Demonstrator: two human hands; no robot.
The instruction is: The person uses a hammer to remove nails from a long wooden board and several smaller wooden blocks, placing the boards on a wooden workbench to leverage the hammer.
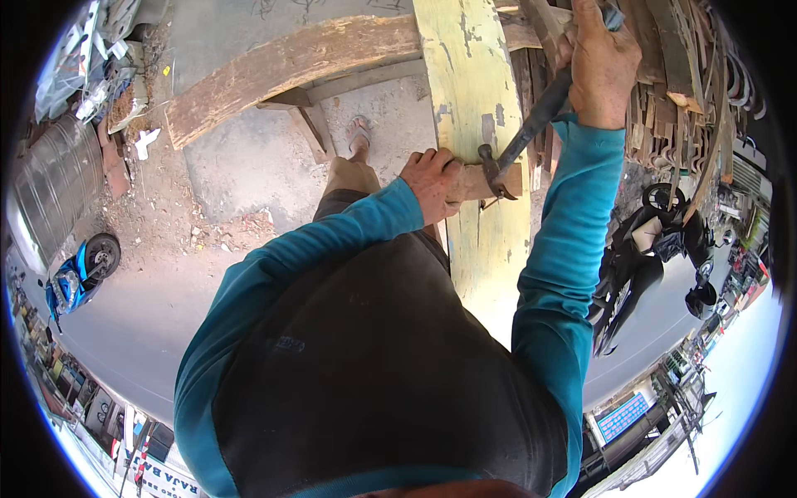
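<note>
My right hand [604, 70] is closed round the dark handle of a claw hammer [535, 112], up at the right. The hammer's metal head lies at the free end of a short wooden block [475, 183], its claw turned toward me. My left hand [432, 184] is wrapped over the block's left end and holds it across a long plank [477, 91] with worn, pale yellow paint. A thin dark piece shows by the block's near edge under the claw; I cannot tell whether it is a nail.
A bare brown board [290, 70] runs left from beneath the plank on a wooden frame. Stacked timber [664, 108] stands at the right. A black motorcycle [635, 257] is parked below it. At the left are a blue motorbike [79, 274] and a metal drum [62, 187].
</note>
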